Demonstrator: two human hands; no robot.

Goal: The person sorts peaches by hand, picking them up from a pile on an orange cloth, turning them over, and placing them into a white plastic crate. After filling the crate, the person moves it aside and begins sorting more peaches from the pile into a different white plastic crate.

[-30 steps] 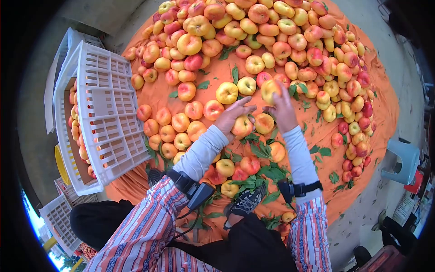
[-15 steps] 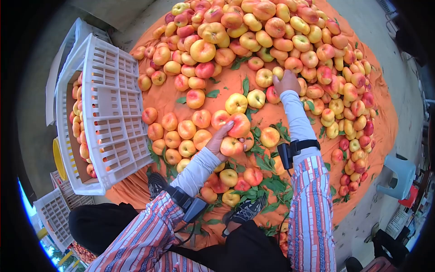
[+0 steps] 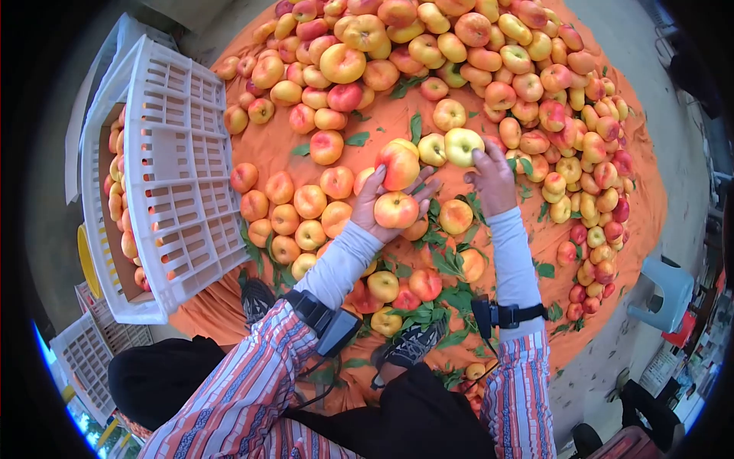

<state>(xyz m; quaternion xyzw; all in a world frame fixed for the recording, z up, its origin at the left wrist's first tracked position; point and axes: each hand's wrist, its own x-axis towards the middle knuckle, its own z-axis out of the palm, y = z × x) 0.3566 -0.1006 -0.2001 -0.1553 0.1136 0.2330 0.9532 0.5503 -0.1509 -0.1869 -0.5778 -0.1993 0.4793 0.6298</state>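
Two round red-yellow peaches (image 3: 399, 170) are held by the left hand (image 3: 372, 206), a round yellow peach (image 3: 462, 144) by the right hand (image 3: 495, 180). Drops are risked by spread left fingers (image 3: 425, 182).

Orange cloth (image 3: 279, 149) spread on grey floor (image 3: 596, 375), wrinkled, green leaves (image 3: 358, 139) scattered over it. White slatted crate (image 3: 174, 164) at left; yellow rounded item (image 3: 89, 268) beside it, partly hidden. Another crate (image 3: 82, 359) lower left. Pale blue stool (image 3: 670, 283) right, off cloth. Red item (image 3: 680, 333) by stool, contact unclear.
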